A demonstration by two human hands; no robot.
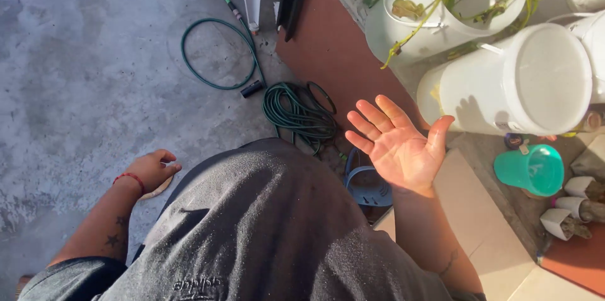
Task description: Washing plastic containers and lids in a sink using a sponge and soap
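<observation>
The right hand (398, 145) is held spread, palm up, gripping nothing; the white bucket (510, 84) lies on its side just beyond the thumb.

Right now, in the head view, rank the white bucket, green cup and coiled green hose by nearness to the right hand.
From the right hand:
1. White bucket, lying just right of the thumb.
2. Coiled green hose, left of the fingers.
3. Green cup, farther right.

Open concrete floor (82, 55) leftward; rightward, white buckets (523, 80), green cup (532, 170), coiled hose (299, 112) crowding the ledge
</observation>
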